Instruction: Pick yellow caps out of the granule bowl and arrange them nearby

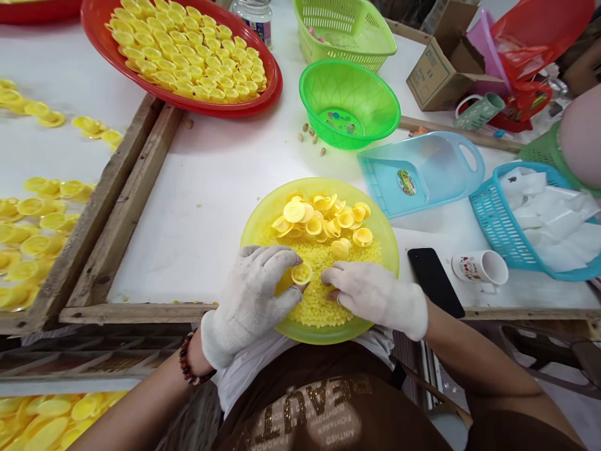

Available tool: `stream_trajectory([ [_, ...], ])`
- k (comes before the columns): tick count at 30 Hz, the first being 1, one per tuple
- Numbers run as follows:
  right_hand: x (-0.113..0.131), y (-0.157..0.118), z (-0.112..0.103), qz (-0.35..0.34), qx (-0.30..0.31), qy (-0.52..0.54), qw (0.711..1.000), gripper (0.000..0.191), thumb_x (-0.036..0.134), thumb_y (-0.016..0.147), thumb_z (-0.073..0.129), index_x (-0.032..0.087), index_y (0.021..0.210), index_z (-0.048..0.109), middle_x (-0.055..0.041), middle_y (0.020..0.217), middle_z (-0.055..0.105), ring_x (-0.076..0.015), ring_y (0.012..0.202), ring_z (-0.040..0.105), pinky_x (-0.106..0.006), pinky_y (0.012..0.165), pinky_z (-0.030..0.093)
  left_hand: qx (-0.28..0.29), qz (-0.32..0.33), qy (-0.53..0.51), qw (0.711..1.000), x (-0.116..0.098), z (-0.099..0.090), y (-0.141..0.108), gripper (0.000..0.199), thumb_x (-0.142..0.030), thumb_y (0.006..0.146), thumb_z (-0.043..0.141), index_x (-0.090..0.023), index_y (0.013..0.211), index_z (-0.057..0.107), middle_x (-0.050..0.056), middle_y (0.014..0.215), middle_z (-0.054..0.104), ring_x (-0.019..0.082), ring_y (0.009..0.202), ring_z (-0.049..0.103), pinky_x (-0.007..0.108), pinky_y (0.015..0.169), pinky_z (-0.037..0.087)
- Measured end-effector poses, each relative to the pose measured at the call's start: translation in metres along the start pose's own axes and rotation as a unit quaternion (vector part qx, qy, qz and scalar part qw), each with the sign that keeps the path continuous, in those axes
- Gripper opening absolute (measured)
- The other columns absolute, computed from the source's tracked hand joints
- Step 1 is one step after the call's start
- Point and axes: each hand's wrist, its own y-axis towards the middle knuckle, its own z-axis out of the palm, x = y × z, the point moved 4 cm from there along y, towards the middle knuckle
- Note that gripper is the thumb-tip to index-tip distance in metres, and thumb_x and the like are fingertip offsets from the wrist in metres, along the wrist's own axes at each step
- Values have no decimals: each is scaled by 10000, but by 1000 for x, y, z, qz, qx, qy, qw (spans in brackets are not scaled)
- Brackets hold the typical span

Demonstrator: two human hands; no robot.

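Observation:
My left hand, in a white glove with bare fingertips, pinches a small yellow toy cup between thumb and fingers. Its round opening faces up. My right hand, gloved the same way, has its fingers curled down at the yellow pellets; whether it holds any is hidden. Both hands are over a yellow basin at the table's front edge. Behind the hands, a heap of yellow toy cups lies on the pellets inside the basin.
A red tray full of yellow cups stands back left, beyond wooden rails. Behind the basin are a green bowl and a blue scoop. To the right lie a phone, a mug and a blue basket.

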Motion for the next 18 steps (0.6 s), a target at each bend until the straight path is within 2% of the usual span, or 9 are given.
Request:
stream_trajectory([
  [2, -6, -1, -12, 36, -68, -17, 997, 87, 251, 957, 555, 186, 986, 604, -65, 922, 662, -191, 779, 597, -308, 639, 400, -9, -3, -21, 1000, 1, -2, -2, 232, -256, 865, 650, -194, 1070, 562, 36, 1034, 699, 220, 937, 664, 388, 852, 465],
  [5, -21, -2, -26, 135, -161, -72, 975, 173, 326, 996, 508, 182, 1060, 580, -95, 907, 653, -211, 734, 585, -326, 593, 354, -19, -9, -37, 999, 2, -3, -4, 272, -276, 871, 674, -198, 1104, 560, 25, 1031, 700, 209, 925, 667, 384, 855, 475],
  [7, -28, 0, -27, 176, -158, -104, 966, 172, 312, 994, 505, 174, 1069, 574, -105, 862, 644, -212, 680, 569, -330, 567, 323, -31, -15, -46, 998, 3, -5, -4, 275, -290, 874, 678, -200, 1106, 559, 25, 1029, 700, 204, 923, 670, 378, 850, 483],
  [9, -29, 1, -26, 184, -151, -111, 965, 152, 271, 980, 511, 170, 1075, 573, -113, 875, 645, -206, 664, 564, -330, 556, 306, -46, -16, -38, 998, 3, -7, -3, 249, -286, 886, 661, -202, 1098, 561, 32, 1031, 702, 206, 926, 672, 377, 847, 486],
  [12, -16, 5, -23, 118, -146, -47, 981, 129, 257, 969, 519, 187, 1061, 574, -97, 950, 651, -197, 718, 581, -323, 572, 328, -47, -4, 25, 999, 2, -11, -3, 209, -246, 905, 607, -202, 1106, 571, 55, 1068, 703, 232, 936, 675, 407, 844, 474],
  [16, 12, 13, -5, -20, -24, 33, 999, 87, 189, 950, 503, 194, 986, 582, -53, 889, 644, -177, 699, 567, -316, 595, 378, -6, 9, 101, 995, 1, -11, -4, 239, -218, 897, 578, -186, 1133, 577, 75, 1093, 708, 276, 924, 674, 447, 820, 468],
  [18, 17, 15, 0, -46, -12, 41, 998, 135, 121, 939, 468, 183, 968, 584, -52, 890, 642, -169, 697, 562, -314, 611, 404, 2, 8, 114, 993, 0, -11, -5, 263, -203, 886, 575, -165, 1146, 571, 80, 1068, 717, 280, 906, 675, 453, 823, 476],
])
